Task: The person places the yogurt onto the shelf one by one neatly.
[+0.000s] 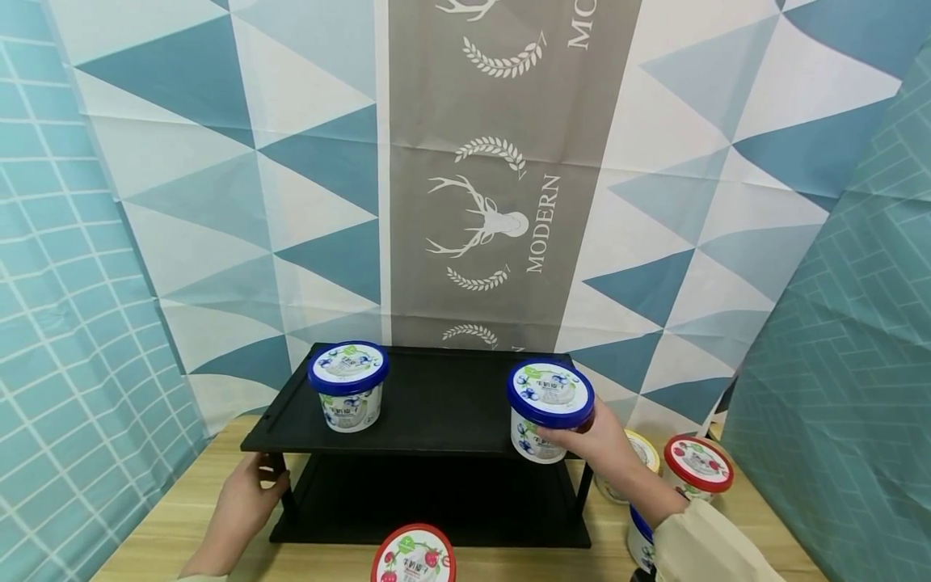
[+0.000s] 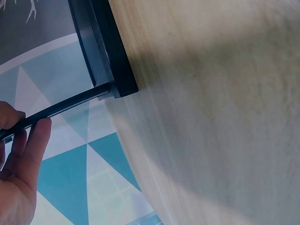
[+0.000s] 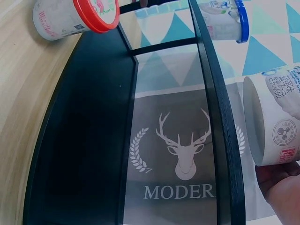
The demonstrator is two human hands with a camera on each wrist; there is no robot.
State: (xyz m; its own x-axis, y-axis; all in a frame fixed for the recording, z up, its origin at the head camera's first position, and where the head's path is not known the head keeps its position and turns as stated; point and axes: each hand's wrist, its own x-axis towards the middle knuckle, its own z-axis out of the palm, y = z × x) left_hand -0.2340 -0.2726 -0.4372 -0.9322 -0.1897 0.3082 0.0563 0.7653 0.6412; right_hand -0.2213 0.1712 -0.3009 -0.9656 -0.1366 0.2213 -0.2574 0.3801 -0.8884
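Left hand [image 1: 246, 495] pinches a post [image 2: 70, 101] of the black rack [image 1: 444, 404], thumb and fingertips clearest in left wrist view; right hand [image 1: 609, 449] grips a blue-lidded tub [image 1: 545, 411] by the rack's right end, underside visible only in right wrist view. Second blue tub [image 1: 351, 396] stands top-left, red-lidded tub [image 1: 416, 558] in front; lids on, contents hidden.

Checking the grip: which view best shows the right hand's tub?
Head view: the tub shows lid and side, the right hand gripping it. Right wrist: base and part of the side, cut off by the frame. Left wrist: not visible.
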